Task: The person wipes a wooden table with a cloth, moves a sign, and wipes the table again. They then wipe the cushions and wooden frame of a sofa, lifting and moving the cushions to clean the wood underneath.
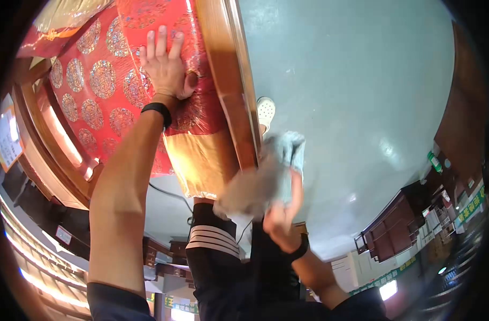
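My left hand (pixel 165 70) lies flat with fingers spread on a shiny red cushion (pixel 102 79) patterned with round medallions. Clear, wrinkled plastic seems to cover the cushion, and a gold band (pixel 199 158) runs along its near end. My right hand (pixel 281 215) is closed on a cloth (pixel 290 151), light blue at one side and grey-brown at the other. Motion blurs the cloth, which overlaps the near end of the wooden rail (pixel 223 69) beside the cushion.
A white clog (pixel 266 111) on a foot shows beyond the rail on the grey-green floor (pixel 351 85). Dark cables (pixel 169 191) hang near my legs. Dark wooden furniture (pixel 391 227) and a green bottle (pixel 434 162) stand off to the right.
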`<state>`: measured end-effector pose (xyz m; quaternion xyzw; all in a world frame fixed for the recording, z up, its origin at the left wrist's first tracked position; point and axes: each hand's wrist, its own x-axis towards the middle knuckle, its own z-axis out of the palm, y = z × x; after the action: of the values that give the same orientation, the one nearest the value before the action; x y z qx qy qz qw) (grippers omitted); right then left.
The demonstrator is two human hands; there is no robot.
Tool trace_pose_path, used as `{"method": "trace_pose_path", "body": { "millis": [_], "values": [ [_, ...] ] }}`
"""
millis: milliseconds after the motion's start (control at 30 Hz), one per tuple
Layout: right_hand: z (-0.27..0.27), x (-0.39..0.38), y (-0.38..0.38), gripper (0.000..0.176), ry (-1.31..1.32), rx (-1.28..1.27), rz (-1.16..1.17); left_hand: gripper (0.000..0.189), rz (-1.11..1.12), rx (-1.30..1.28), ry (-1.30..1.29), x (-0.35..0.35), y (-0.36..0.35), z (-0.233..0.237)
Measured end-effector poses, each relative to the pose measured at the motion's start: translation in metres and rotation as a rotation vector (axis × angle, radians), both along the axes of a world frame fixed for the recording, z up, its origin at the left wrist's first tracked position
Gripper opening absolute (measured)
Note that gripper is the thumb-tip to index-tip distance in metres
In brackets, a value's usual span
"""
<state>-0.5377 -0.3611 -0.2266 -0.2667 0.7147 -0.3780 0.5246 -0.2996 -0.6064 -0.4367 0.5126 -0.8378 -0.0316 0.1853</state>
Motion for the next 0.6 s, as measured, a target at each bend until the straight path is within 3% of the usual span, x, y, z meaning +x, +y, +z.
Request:
{"method": "trace_pose_path", "body": {
  "millis": [67, 167, 233, 300, 367, 433, 467, 533, 567, 600],
  "values": [
    [-0.04, -0.014, -0.017, 0.063, -0.097, 0.085, 0.121, 0.09, -0.045, -0.052, 0.028, 0.0, -0.003, -0.002],
    [-0.082, -0.005, -0.027, 0.071, -0.373, -0.094, 0.035, 0.077, -0.02, -0.122, 0.007, 0.008, -0.006, -0.012],
    [-0.102, -0.006, -0.064, 0.052, -0.579, -0.096, -0.077, 0.075, 0.054, -0.089, -0.002, 0.019, -0.002, -0.038],
    [-0.167, -0.006, -0.086, 0.038, 0.28, -0.565, 0.348, 0.071, 0.126, -0.006, -0.031, 0.065, 0.003, -0.084],
    [-0.213, -0.018, -0.138, 0.024, -0.07, -0.274, 0.411, 0.067, 0.072, -0.173, -0.126, 0.015, -0.009, -0.015],
    [-0.233, -0.019, -0.173, 0.024, -0.403, -0.042, 0.178, 0.069, 0.034, -0.205, -0.12, 0.011, -0.01, -0.006],
    [-0.247, -0.019, -0.165, 0.024, -0.402, -0.043, 0.166, 0.07, 0.016, -0.213, -0.114, 0.014, -0.01, -0.005],
    [-0.267, -0.017, -0.14, 0.04, -0.031, -0.271, 0.338, 0.072, -0.01, -0.23, -0.107, 0.017, -0.01, -0.007],
    [-0.265, -0.02, -0.124, 0.039, -0.121, -0.104, 0.334, 0.073, -0.017, -0.243, -0.103, 0.018, -0.011, -0.009],
    [-0.26, -0.022, -0.103, 0.038, -0.131, -0.139, 0.295, 0.074, -0.025, -0.252, -0.105, 0.02, -0.012, -0.011]
  ]
}}
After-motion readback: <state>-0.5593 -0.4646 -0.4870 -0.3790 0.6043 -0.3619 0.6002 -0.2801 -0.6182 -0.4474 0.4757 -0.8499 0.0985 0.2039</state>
